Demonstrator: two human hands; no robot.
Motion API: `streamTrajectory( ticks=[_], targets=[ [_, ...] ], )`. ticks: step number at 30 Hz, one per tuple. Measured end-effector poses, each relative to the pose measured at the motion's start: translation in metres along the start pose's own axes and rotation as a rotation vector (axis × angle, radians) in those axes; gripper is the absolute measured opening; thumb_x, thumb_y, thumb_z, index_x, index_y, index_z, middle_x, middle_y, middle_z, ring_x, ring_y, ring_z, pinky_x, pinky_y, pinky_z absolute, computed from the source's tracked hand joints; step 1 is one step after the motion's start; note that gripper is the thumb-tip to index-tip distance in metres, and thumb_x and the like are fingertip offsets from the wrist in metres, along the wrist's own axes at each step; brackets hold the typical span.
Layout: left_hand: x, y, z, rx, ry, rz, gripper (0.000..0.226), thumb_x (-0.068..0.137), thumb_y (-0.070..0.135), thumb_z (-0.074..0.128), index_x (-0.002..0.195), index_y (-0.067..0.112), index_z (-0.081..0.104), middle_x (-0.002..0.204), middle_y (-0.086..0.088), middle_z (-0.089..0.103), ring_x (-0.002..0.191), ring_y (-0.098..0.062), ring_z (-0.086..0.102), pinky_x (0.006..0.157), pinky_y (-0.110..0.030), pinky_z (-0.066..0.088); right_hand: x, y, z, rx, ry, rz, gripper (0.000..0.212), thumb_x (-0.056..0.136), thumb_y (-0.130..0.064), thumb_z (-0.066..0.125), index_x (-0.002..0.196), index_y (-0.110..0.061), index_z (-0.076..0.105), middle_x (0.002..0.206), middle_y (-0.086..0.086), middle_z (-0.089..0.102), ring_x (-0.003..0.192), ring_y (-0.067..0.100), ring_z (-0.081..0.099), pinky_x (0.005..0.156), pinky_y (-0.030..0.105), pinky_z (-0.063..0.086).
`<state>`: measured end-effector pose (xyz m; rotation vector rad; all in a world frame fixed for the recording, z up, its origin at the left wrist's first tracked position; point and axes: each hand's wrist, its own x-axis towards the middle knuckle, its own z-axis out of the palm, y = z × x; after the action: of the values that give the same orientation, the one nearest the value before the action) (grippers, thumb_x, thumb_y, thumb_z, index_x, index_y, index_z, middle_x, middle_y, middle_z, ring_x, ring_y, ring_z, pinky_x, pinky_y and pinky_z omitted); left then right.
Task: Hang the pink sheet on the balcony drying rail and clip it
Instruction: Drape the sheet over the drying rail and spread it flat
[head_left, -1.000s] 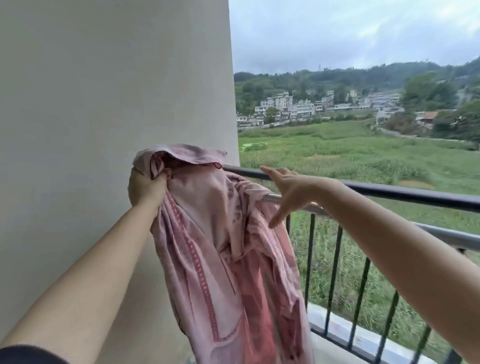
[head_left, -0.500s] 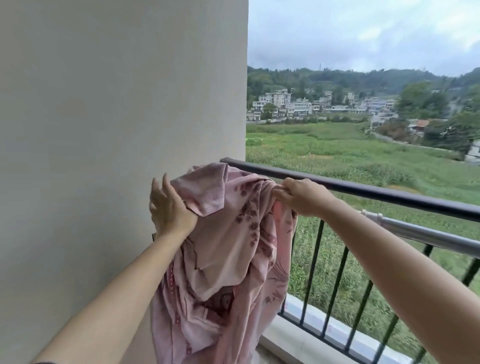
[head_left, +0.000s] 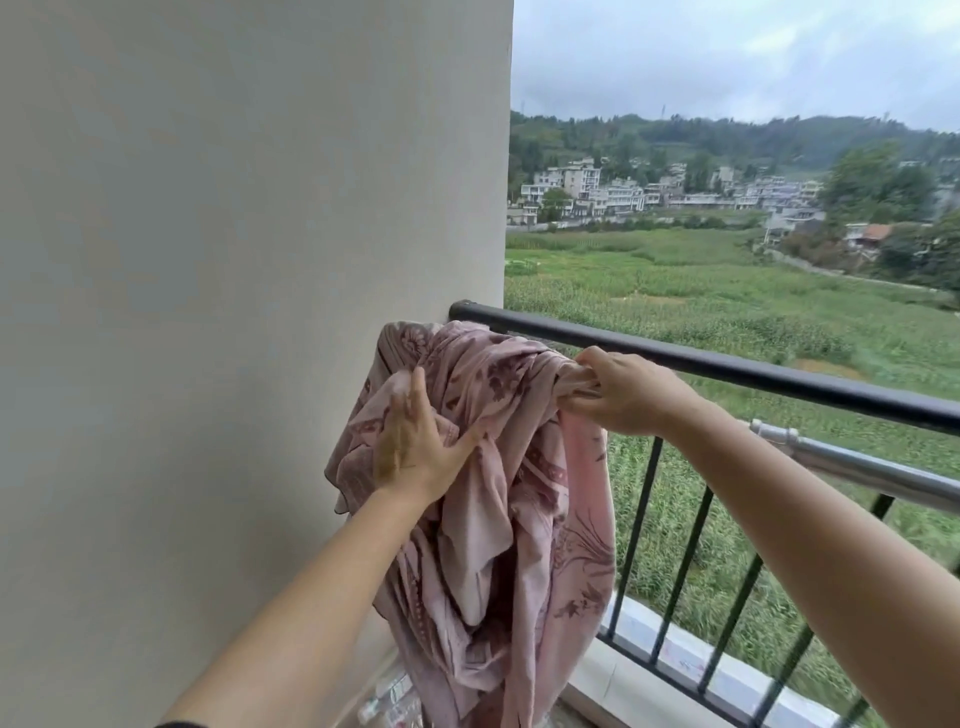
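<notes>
The pink patterned sheet (head_left: 524, 519) hangs bunched over the left end of the silver drying rail (head_left: 857, 465), close to the wall. My right hand (head_left: 626, 392) grips a gathered fold of the sheet at the rail's top. My left hand (head_left: 415, 441) presses flat against the sheet's left side, fingers spread. The rail's left end is hidden under the cloth. No clip is in view.
A black balcony railing (head_left: 727, 366) with vertical bars runs just beyond the silver rail. A plain beige wall (head_left: 234, 312) stands directly left of the sheet. A low white ledge (head_left: 691, 670) lies under the railing. Some packaging (head_left: 392, 699) lies on the floor below.
The sheet has come down from a raised bundle onto the rail. My right hand went from open to gripping the cloth. My left hand let go of the edge and now presses flat.
</notes>
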<state>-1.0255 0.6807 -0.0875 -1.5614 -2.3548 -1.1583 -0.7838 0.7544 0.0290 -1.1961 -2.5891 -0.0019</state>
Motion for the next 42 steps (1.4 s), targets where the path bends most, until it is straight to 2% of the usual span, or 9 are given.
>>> streamTrajectory(
  ticks=[8, 12, 15, 18, 24, 28, 33, 37, 42],
  targets=[
    [-0.001, -0.065, -0.008, 0.347, -0.662, -0.080, 0.100, 0.051, 0.081, 0.064, 0.136, 0.031, 0.049, 0.140, 0.005, 0.052, 0.123, -0.019, 0.052, 0.101, -0.034, 0.048, 0.012, -0.006, 0.010, -0.076, 0.014, -0.018, 0.105, 0.081, -0.060, 0.066, 0.158, -0.033, 0.000, 0.145, 0.004, 0.042, 0.103, 0.021, 0.058, 0.075, 0.035, 0.056],
    [0.007, -0.028, -0.042, 0.178, -1.164, -0.279, 0.092, 0.066, 0.089, 0.054, 0.125, 0.020, 0.064, 0.115, 0.007, 0.071, 0.110, -0.018, 0.064, 0.095, -0.035, 0.052, 0.025, -0.015, 0.009, -0.052, 0.002, -0.096, 0.100, 0.083, -0.049, 0.071, 0.159, -0.027, 0.010, 0.149, 0.005, 0.039, 0.118, 0.024, 0.053, 0.089, 0.038, 0.054],
    [0.024, -0.024, -0.046, -0.314, -0.507, -0.390, 0.073, 0.085, 0.076, 0.045, 0.087, 0.008, 0.074, 0.079, -0.008, 0.075, 0.075, -0.026, 0.071, 0.072, -0.037, 0.058, 0.031, -0.024, 0.010, -0.033, -0.001, -0.132, 0.085, 0.086, -0.041, 0.069, 0.155, -0.019, 0.025, 0.145, 0.005, 0.046, 0.122, 0.024, 0.052, 0.096, 0.037, 0.050],
    [0.051, -0.045, -0.036, -0.339, 0.163, -0.420, 0.038, 0.090, 0.046, 0.054, 0.102, 0.011, 0.064, 0.101, -0.008, 0.069, 0.099, -0.031, 0.065, 0.078, -0.033, 0.048, 0.035, -0.026, 0.010, 0.011, 0.022, -0.085, 0.065, 0.085, -0.038, 0.066, 0.141, -0.018, 0.039, 0.126, 0.003, 0.055, 0.105, 0.022, 0.057, 0.088, 0.038, 0.054],
    [0.101, -0.085, -0.011, -0.363, -0.061, -0.431, 0.084, 0.090, 0.047, 0.060, 0.152, 0.011, 0.016, 0.150, -0.015, 0.040, 0.129, -0.033, 0.049, 0.105, -0.044, 0.043, 0.045, -0.037, 0.014, 0.040, -0.004, -0.027, 0.059, 0.084, -0.032, 0.058, 0.138, -0.018, 0.037, 0.132, 0.003, 0.046, 0.112, 0.023, 0.050, 0.091, 0.041, 0.051],
    [0.122, -0.105, 0.008, -0.438, -0.203, -0.447, 0.052, 0.086, 0.053, 0.064, 0.110, 0.009, 0.054, 0.098, -0.015, 0.068, 0.083, -0.034, 0.071, 0.067, -0.046, 0.060, 0.059, -0.058, 0.020, -0.155, 0.114, -0.239, 0.084, 0.082, -0.053, 0.057, 0.155, -0.029, 0.021, 0.165, 0.003, 0.013, 0.152, 0.027, 0.007, 0.121, 0.050, 0.012],
    [0.139, -0.107, -0.005, -0.064, 0.135, -0.226, 0.025, 0.095, 0.019, 0.046, 0.092, 0.003, 0.065, 0.096, -0.024, 0.068, 0.090, -0.043, 0.062, 0.065, -0.034, 0.036, 0.089, -0.107, 0.047, -0.632, -0.118, -0.581, 0.129, 0.062, -0.083, 0.065, 0.159, -0.028, 0.000, 0.166, 0.004, -0.004, 0.153, 0.029, -0.010, 0.117, 0.053, -0.018],
    [0.172, -0.080, -0.038, -0.124, 0.424, -0.019, 0.022, 0.096, 0.009, 0.044, 0.091, -0.002, 0.062, 0.095, -0.024, 0.065, 0.088, -0.041, 0.060, 0.068, -0.038, 0.035, 0.096, -0.115, 0.051, -0.758, 0.049, -0.646, 0.051, 0.088, -0.022, 0.067, 0.137, -0.021, 0.051, 0.141, 0.008, 0.051, 0.130, 0.027, 0.043, 0.116, 0.050, 0.028],
    [0.234, -0.044, -0.076, -0.153, 0.522, 0.076, 0.027, 0.096, 0.012, 0.040, 0.101, -0.002, 0.062, 0.104, -0.025, 0.063, 0.097, -0.041, 0.058, 0.077, -0.042, 0.039, 0.091, -0.098, 0.011, -0.432, 0.130, -0.657, 0.020, 0.088, -0.032, 0.070, 0.106, -0.025, 0.064, 0.099, -0.010, 0.070, 0.095, 0.013, 0.061, 0.097, 0.037, 0.048]
  ],
)
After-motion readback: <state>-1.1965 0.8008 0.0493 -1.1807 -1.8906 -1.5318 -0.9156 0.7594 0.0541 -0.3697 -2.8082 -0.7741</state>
